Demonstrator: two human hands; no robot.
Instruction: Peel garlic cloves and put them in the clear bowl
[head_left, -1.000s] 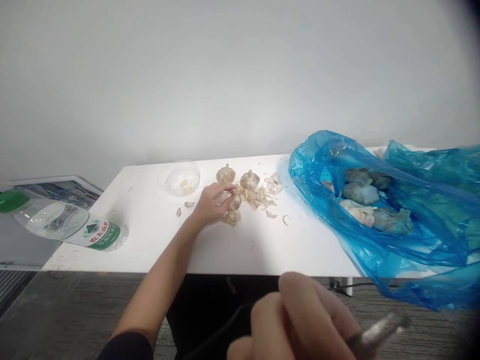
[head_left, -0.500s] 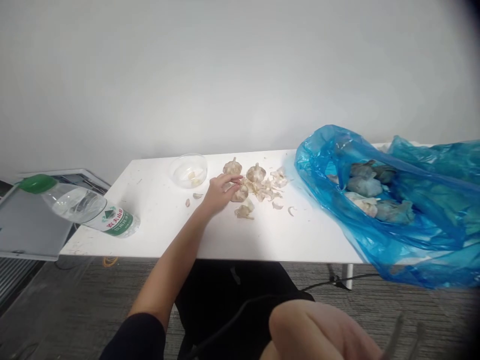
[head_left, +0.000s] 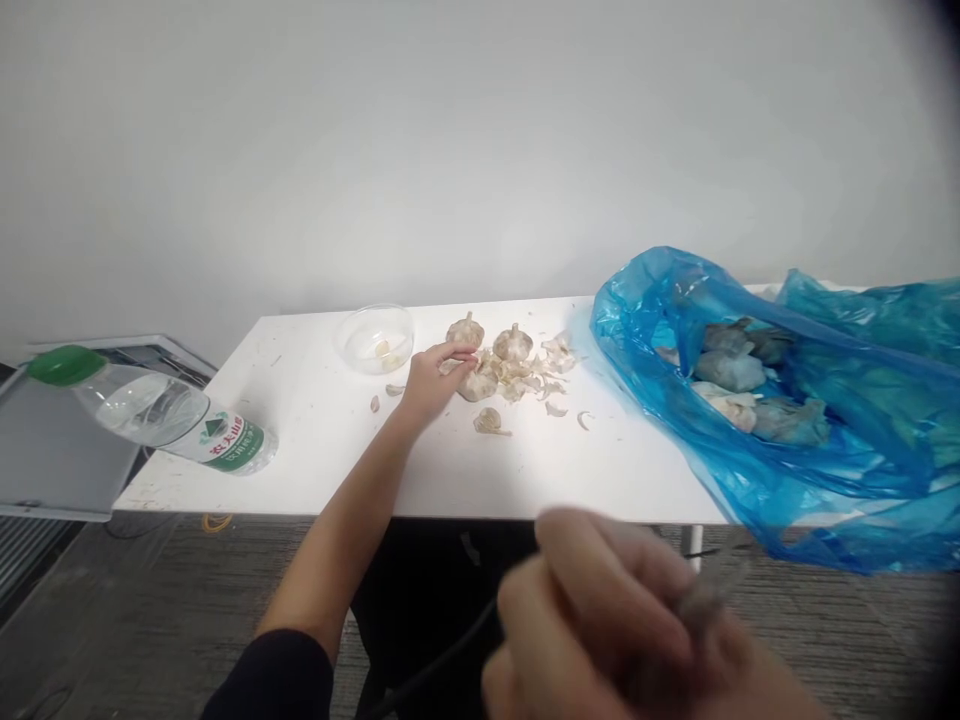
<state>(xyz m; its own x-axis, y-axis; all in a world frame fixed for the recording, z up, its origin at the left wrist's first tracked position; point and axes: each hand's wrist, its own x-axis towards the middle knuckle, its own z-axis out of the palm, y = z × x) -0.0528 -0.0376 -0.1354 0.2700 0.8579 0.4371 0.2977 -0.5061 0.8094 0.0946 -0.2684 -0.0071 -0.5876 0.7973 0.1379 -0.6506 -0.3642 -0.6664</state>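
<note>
My left hand (head_left: 433, 385) reaches over the white table with thumb and fingertips drawn together beside a garlic bulb (head_left: 480, 382). Whether anything small is in that pinch, I cannot make out. Two more garlic bulbs (head_left: 514, 343) sit behind, amid papery garlic skins (head_left: 561, 350). A root piece with skin (head_left: 491, 421) lies in front. Close to the camera, my right hand (head_left: 600, 620) is blurred, its fingers curled around a thin grey tool (head_left: 709, 600); the tool's kind is unclear. A clear bowl (head_left: 345, 345) left of the bulbs holds a few pale cloves (head_left: 386, 352).
A water bottle (head_left: 172, 415) with a green cap is at the left of the table (head_left: 315, 470). On the right, an open blue plastic bag (head_left: 645, 300) with several garlic bulbs hangs over the front edge. Loose cloves (head_left: 394, 390) lie near the bowl.
My right hand has risen and come further into view, with its curled fingers now showing. My left hand has shifted slightly left, and the front garlic bulb is less covered.
</note>
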